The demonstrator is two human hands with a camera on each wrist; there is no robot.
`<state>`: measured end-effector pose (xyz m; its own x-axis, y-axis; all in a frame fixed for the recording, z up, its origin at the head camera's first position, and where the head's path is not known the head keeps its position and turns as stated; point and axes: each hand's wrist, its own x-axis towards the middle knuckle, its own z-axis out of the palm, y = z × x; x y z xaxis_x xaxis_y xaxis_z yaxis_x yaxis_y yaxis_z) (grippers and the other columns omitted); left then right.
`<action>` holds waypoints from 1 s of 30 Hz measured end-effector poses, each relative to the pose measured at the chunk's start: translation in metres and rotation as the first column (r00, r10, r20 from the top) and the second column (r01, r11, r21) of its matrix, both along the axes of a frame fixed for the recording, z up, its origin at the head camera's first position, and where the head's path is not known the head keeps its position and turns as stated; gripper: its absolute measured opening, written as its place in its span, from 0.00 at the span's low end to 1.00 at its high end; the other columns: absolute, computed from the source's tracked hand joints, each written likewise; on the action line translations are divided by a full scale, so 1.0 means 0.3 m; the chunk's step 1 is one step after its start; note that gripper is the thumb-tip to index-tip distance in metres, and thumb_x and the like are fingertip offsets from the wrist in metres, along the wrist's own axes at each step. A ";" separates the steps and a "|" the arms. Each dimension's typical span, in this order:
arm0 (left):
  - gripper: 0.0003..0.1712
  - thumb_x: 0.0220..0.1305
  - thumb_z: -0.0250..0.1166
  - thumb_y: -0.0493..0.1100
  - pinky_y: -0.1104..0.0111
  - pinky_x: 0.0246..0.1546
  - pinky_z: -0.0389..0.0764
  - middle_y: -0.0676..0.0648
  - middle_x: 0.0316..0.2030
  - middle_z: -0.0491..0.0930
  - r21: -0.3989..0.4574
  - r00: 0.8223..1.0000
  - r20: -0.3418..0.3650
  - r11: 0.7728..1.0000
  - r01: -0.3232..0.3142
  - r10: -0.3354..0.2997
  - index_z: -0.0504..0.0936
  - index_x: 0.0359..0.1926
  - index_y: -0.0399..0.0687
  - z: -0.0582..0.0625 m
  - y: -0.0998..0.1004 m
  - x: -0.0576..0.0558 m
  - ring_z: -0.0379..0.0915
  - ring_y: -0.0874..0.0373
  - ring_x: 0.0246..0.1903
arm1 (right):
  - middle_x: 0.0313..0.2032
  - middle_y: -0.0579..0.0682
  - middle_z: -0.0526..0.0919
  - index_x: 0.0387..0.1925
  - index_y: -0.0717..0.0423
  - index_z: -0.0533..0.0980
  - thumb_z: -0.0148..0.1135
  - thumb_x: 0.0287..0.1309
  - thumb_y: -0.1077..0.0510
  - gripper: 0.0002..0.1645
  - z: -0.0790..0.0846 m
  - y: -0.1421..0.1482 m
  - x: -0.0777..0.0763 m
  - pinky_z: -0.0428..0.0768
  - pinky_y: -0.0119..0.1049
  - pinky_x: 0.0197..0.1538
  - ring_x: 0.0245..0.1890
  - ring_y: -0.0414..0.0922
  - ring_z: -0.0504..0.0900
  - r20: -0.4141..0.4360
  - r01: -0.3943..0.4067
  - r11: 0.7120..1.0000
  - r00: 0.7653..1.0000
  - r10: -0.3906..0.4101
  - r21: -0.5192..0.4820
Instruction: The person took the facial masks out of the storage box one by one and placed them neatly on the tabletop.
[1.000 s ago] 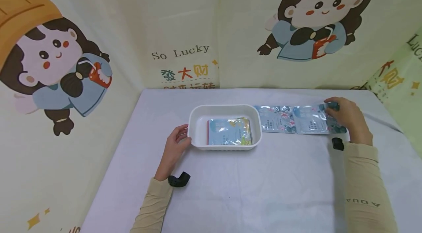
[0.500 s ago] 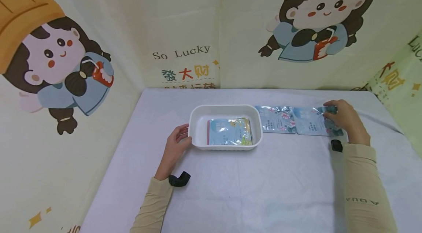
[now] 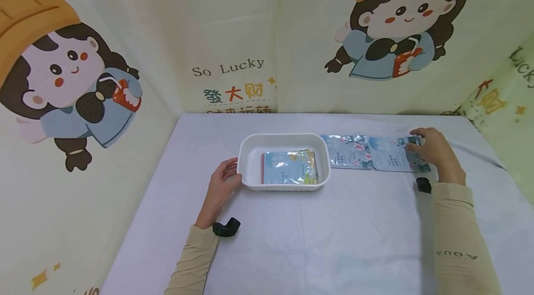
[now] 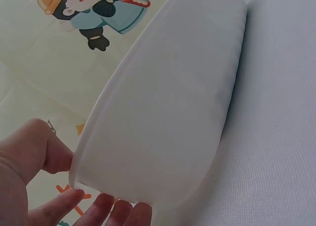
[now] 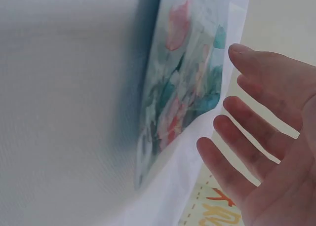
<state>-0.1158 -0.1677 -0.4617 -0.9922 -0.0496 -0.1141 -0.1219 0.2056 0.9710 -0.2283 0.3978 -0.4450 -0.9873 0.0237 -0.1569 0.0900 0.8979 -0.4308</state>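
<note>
A white rectangular tray point(image 3: 252, 182) stands on the table with blue shiny sachets point(image 3: 288, 169) lying in it; a reddish edge shows at their left. My left hand point(image 3: 223, 182) rests against the tray's left end. In the left wrist view its thumb point(image 4: 58, 154) is at the rim and its other fingertips lie along the end wall. Two flat blue floral sachets lie right of the tray: a nearer one point(image 3: 349, 152) beside it and a right-hand one point(image 3: 392, 153). Over that one's right end is my right hand point(image 3: 438, 153), fingers extended; contact is unclear.
A white cloth point(image 3: 325, 234) covers the table. Cream printed curtains point(image 3: 300, 91) hang behind and at both sides. Black wrist mounts point(image 3: 226, 227) sit on both forearms, above beige sleeves point(image 3: 456, 230).
My right hand has shifted slightly left and toward me, and the right-hand sachet has slid a little the same way. My left hand and the tray stay in place.
</note>
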 end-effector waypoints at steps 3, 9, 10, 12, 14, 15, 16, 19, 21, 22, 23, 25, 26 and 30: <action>0.29 0.65 0.59 0.34 0.74 0.50 0.77 0.40 0.63 0.73 -0.005 1.000 0.019 1.000 0.001 -0.001 0.69 0.68 0.45 0.036 0.009 0.013 0.72 0.46 0.62 | 0.59 0.80 0.60 0.62 0.74 0.65 0.60 0.64 0.59 0.31 0.003 -0.005 0.006 0.62 0.71 0.59 0.57 0.73 0.61 -0.024 -0.001 1.000 1.000 0.000 -0.007; 0.29 0.65 0.58 0.33 0.74 0.49 0.77 0.38 0.63 0.73 -0.032 0.999 0.033 0.999 0.001 0.000 0.69 0.68 0.40 0.102 0.028 0.035 0.72 0.45 0.61 | 0.59 0.79 0.60 0.63 0.73 0.65 0.60 0.65 0.59 0.31 0.005 -0.012 0.019 0.62 0.72 0.59 0.58 0.73 0.61 -0.029 0.019 1.000 0.999 -0.019 -0.005; 0.29 0.65 0.58 0.33 0.73 0.50 0.77 0.38 0.63 0.73 -0.034 0.999 0.032 0.999 0.001 0.000 0.68 0.68 0.40 0.103 0.029 0.035 0.72 0.45 0.61 | 0.59 0.79 0.60 0.63 0.73 0.65 0.60 0.65 0.59 0.31 0.005 -0.014 0.020 0.61 0.72 0.59 0.58 0.73 0.61 -0.028 0.021 1.000 0.999 -0.021 -0.005; 0.30 0.65 0.58 0.33 0.71 0.51 0.77 0.38 0.63 0.73 -0.031 1.000 0.031 1.000 -0.002 0.003 0.68 0.68 0.41 0.083 0.025 0.028 0.72 0.45 0.61 | 0.60 0.78 0.60 0.63 0.73 0.64 0.59 0.65 0.58 0.31 0.006 -0.019 0.023 0.62 0.72 0.59 0.58 0.73 0.61 -0.032 0.019 1.000 0.999 -0.019 -0.009; 0.30 0.65 0.59 0.34 0.71 0.52 0.77 0.39 0.63 0.73 -0.023 1.000 0.025 1.000 -0.004 0.004 0.69 0.68 0.43 0.051 0.017 0.020 0.72 0.46 0.62 | 0.60 0.78 0.60 0.63 0.73 0.64 0.59 0.66 0.58 0.31 0.007 -0.023 0.026 0.61 0.71 0.60 0.58 0.73 0.61 -0.035 0.016 1.000 0.999 -0.016 -0.017; 0.30 0.65 0.59 0.34 0.71 0.52 0.77 0.39 0.63 0.73 -0.022 1.000 0.023 1.000 -0.006 0.007 0.69 0.68 0.44 0.035 0.013 0.015 0.72 0.47 0.61 | 0.60 0.78 0.60 0.63 0.73 0.64 0.59 0.66 0.59 0.31 0.007 -0.026 0.028 0.61 0.71 0.60 0.58 0.73 0.62 -0.039 0.013 1.000 0.999 -0.013 -0.018; 0.30 0.65 0.59 0.35 0.72 0.52 0.77 0.40 0.63 0.73 -0.019 1.000 0.021 1.000 -0.008 0.008 0.69 0.68 0.45 0.020 0.009 0.010 0.72 0.47 0.61 | 0.60 0.78 0.60 0.63 0.73 0.64 0.58 0.66 0.59 0.31 0.009 -0.029 0.029 0.61 0.71 0.60 0.58 0.73 0.62 -0.040 0.010 1.000 0.999 -0.011 -0.022; 0.29 0.65 0.60 0.36 0.72 0.50 0.77 0.42 0.63 0.74 -0.015 1.000 0.008 1.000 -0.013 0.013 0.70 0.67 0.49 -0.012 -0.001 0.002 0.73 0.49 0.60 | 0.60 0.78 0.60 0.63 0.74 0.64 0.58 0.66 0.59 0.30 0.015 -0.038 0.031 0.61 0.71 0.61 0.59 0.72 0.62 -0.047 0.005 1.000 0.999 -0.006 -0.021; 0.29 0.65 0.60 0.36 0.71 0.50 0.78 0.43 0.62 0.74 -0.016 1.000 -0.004 1.000 -0.015 0.015 0.71 0.66 0.50 -0.018 -0.003 0.001 0.74 0.49 0.60 | 0.60 0.78 0.60 0.63 0.74 0.64 0.58 0.66 0.59 0.30 0.021 -0.044 0.034 0.62 0.71 0.60 0.59 0.72 0.62 -0.054 -0.001 1.000 0.999 0.000 -0.016; 0.28 0.64 0.60 0.36 0.71 0.50 0.78 0.43 0.61 0.75 -0.016 1.000 -0.009 1.000 -0.016 0.016 0.71 0.66 0.50 -0.020 -0.002 0.002 0.74 0.50 0.59 | 0.61 0.78 0.60 0.63 0.74 0.64 0.59 0.66 0.59 0.30 0.025 -0.048 0.036 0.62 0.71 0.60 0.59 0.72 0.62 -0.058 -0.003 1.000 0.998 0.002 -0.014; 0.28 0.64 0.60 0.37 0.70 0.50 0.79 0.44 0.61 0.75 -0.021 1.000 -0.015 1.000 -0.018 0.018 0.72 0.66 0.50 -0.019 -0.002 0.002 0.74 0.50 0.59 | 0.61 0.78 0.60 0.63 0.74 0.64 0.59 0.66 0.59 0.30 0.029 -0.053 0.039 0.62 0.71 0.60 0.59 0.72 0.62 -0.062 -0.005 1.000 0.998 0.004 -0.013; 0.28 0.63 0.60 0.37 0.70 0.51 0.79 0.43 0.61 0.75 -0.029 0.999 -0.029 0.999 -0.018 0.017 0.72 0.66 0.50 -0.019 -0.001 0.003 0.74 0.50 0.58 | 0.61 0.78 0.60 0.63 0.74 0.64 0.59 0.66 0.59 0.30 0.038 -0.062 0.044 0.62 0.71 0.60 0.58 0.72 0.63 -0.073 -0.014 1.000 0.997 0.013 -0.014; 0.28 0.63 0.60 0.37 0.70 0.51 0.79 0.43 0.60 0.75 -0.033 0.999 -0.033 0.999 -0.019 0.018 0.72 0.65 0.50 -0.019 -0.001 0.003 0.74 0.49 0.58 | 0.60 0.78 0.60 0.63 0.74 0.64 0.59 0.66 0.59 0.30 0.043 -0.068 0.046 0.62 0.71 0.59 0.58 0.72 0.63 -0.078 -0.020 1.000 0.997 0.019 -0.014; 0.29 0.62 0.60 0.37 0.71 0.50 0.79 0.43 0.60 0.75 -0.038 0.999 -0.045 0.999 -0.020 0.018 0.72 0.66 0.48 -0.020 -0.002 0.002 0.74 0.49 0.58 | 0.59 0.77 0.62 0.62 0.74 0.65 0.59 0.65 0.60 0.30 0.056 -0.094 0.050 0.64 0.70 0.59 0.57 0.71 0.64 -0.099 -0.036 0.999 0.994 0.034 -0.022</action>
<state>-0.1151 -0.1683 -0.4676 -0.9951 -0.0723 -0.0673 -0.0829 0.2405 0.9671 -0.2131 0.3695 -0.4281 -0.9982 -0.0139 -0.0588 0.0146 0.8894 -0.4569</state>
